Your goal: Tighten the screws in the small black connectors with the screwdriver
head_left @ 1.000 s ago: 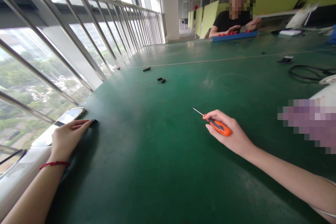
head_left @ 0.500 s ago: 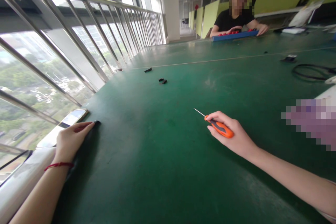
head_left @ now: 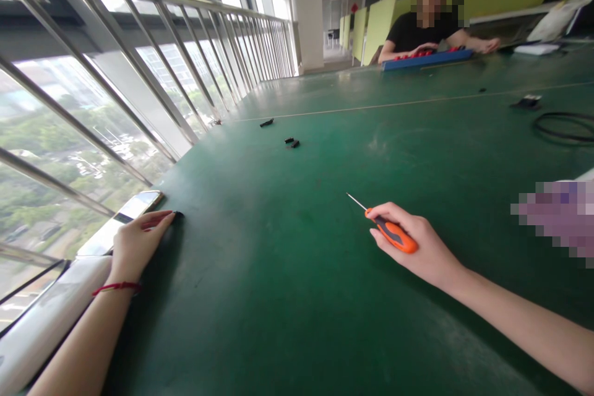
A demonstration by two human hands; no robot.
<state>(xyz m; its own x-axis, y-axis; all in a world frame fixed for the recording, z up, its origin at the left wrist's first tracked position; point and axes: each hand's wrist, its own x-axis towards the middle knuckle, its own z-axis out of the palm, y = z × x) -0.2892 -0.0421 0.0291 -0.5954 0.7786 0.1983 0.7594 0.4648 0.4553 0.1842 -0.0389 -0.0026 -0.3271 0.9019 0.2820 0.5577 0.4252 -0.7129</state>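
Observation:
My right hand (head_left: pixel 413 238) is closed around an orange and grey screwdriver (head_left: pixel 395 235), its thin metal shaft pointing away and to the left above the green tabletop (head_left: pixel 278 247). At the table's left side, my left hand (head_left: pixel 139 238), with a red cord on the wrist, pinches a small black piece (head_left: pixel 177 216) between its fingertips. Most of that piece is hidden, so its kind does not show. A phone (head_left: pixel 125 219) lies just beyond the left hand, at the table edge.
Small black parts (head_left: pixel 292 143) and a thin black piece (head_left: pixel 266 122) lie farther off. A metal railing (head_left: pixel 162 18) borders the left side. Across the table sits a person (head_left: pixel 422 31) with a blue tray (head_left: pixel 427 60). A black cable (head_left: pixel 563 127) lies right.
The whole view has shifted slightly, so most things appear a little farther right. Both hands keep their holds. The person across has moved one hand outward from the blue tray.

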